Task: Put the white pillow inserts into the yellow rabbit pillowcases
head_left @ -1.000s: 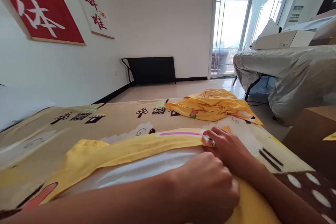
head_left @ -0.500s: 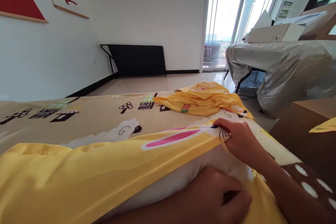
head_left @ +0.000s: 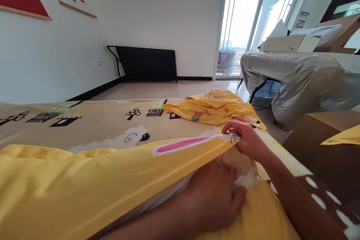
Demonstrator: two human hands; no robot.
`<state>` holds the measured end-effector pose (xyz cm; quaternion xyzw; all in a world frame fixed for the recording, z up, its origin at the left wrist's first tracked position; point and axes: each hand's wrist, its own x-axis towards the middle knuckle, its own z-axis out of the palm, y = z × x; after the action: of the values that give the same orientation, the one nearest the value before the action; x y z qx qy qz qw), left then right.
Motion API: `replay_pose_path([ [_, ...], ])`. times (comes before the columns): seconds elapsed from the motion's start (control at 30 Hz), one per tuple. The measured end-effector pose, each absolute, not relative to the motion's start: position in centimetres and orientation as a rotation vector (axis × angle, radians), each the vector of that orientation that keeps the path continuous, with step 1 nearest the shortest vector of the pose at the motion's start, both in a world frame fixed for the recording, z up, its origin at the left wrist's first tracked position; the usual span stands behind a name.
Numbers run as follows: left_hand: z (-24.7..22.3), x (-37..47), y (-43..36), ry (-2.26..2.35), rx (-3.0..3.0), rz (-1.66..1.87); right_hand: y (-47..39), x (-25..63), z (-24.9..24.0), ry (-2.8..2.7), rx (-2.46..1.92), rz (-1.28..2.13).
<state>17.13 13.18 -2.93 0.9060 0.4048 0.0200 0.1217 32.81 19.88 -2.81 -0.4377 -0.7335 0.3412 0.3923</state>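
Note:
A yellow pillowcase [head_left: 112, 180] with a pink-eared rabbit print lies across the foreground, its opening facing right. My right hand [head_left: 247, 140] pinches the upper edge of that opening and holds it up. Inside the gap shows a white pillow [head_left: 249, 180], mostly covered by the yellow cloth. My left hand [head_left: 212, 195] reaches into the opening from below, its fingers curled against the white pillow. The fingertips are partly hidden by the white material.
A bed with a beige patterned blanket [head_left: 104, 127] lies underneath. Crumpled yellow cloth [head_left: 213, 107] rests at its far edge. On the right stand a cardboard box [head_left: 312, 150] and a plastic-covered table [head_left: 303, 67] bearing boxes. A black panel [head_left: 149, 63] leans against the wall.
My left hand has moved up and left, deeper under the pillowcase edge, and now grips the white pillow. My right hand still holds the edge, shifted slightly left in view.

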Motion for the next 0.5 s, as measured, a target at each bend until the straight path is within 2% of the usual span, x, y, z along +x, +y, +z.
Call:
replay_pose_path([
  [0.2,-3.4,16.9,15.3,1.162,2.553,0.212,20.2,33.9,-2.2,-2.052,-1.026,0.906],
  [0.27,-3.6,17.1,15.6,1.237,2.588,0.241,20.2,34.3,-2.1,-2.096,-1.059,0.740],
  [0.43,-3.6,19.0,16.0,1.097,2.696,-0.279,19.5,34.2,-2.1,-2.011,-1.298,0.166],
  [0.5,-4.0,20.2,16.7,0.994,2.668,-0.266,19.0,34.1,-2.0,-2.014,-1.367,-0.006],
])
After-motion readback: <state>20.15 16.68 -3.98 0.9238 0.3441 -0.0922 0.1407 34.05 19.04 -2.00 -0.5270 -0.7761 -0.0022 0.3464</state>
